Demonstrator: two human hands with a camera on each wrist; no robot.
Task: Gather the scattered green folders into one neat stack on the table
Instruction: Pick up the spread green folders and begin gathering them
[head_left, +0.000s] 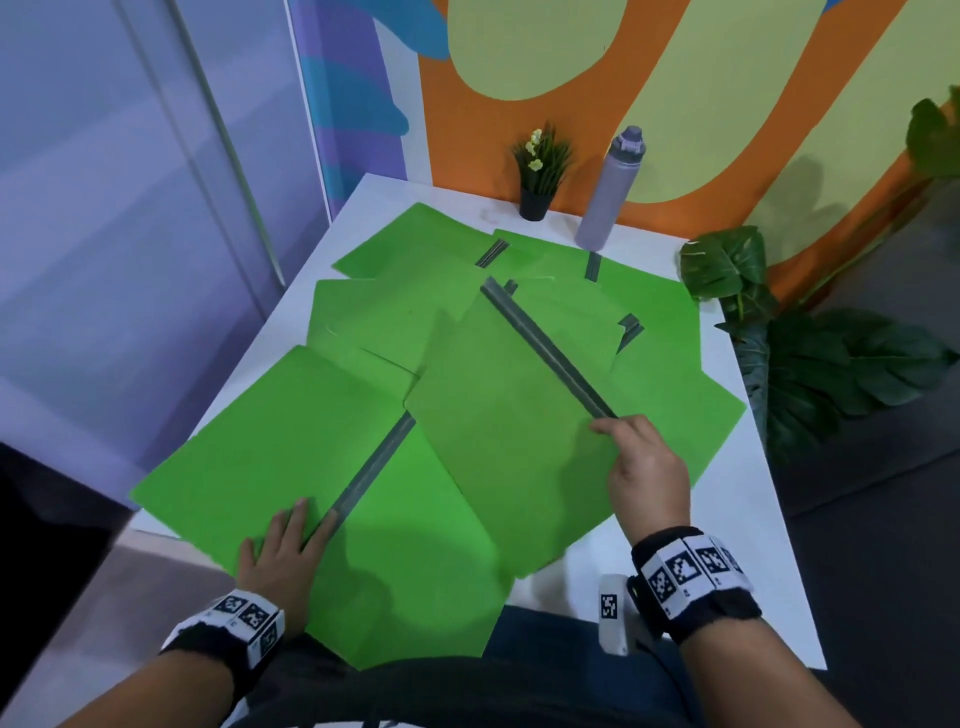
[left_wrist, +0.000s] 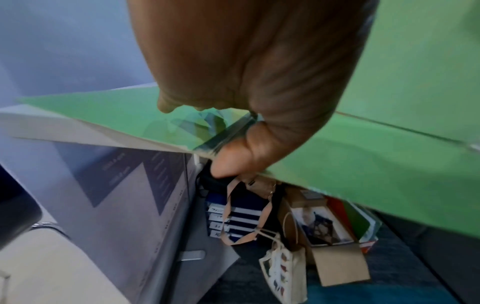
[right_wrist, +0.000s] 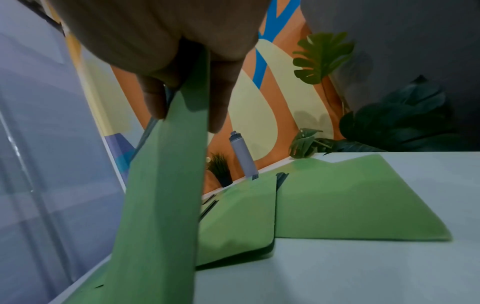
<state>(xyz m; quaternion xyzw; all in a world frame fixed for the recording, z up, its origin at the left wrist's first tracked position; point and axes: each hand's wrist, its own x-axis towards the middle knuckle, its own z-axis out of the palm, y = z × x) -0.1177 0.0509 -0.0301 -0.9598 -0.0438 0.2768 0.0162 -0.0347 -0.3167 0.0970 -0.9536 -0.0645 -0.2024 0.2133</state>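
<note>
Hands sit at the near edge, each on its own folder. Left hand grips the nearest folder at the near end of its grey spine strip: fingers lie flat on top and, in the left wrist view, the thumb curls under the edge, which overhangs the table; likely an anchor so this folder can serve as the stack base. Right hand pinches the spine of a second folder, thumb on one side and fingers on the other, cover tilted up off the pile in the right wrist view; holding by the stiff spine keeps the thin card from flopping while it is carried, probably toward the left hand's folder. Task looks barely started: beyond the hands the other green folders still fan out overlapped at different angles across the table, a couple more lying flat on the right side. Exact count unclear with the overlaps. Behind them, against the painted wall, stand a small potted plant and a grey water bottle; bottle is just beside the farthest folder edge, so pulling that one risks a knock. Large leafy plants sit off the table's right edge.
</note>
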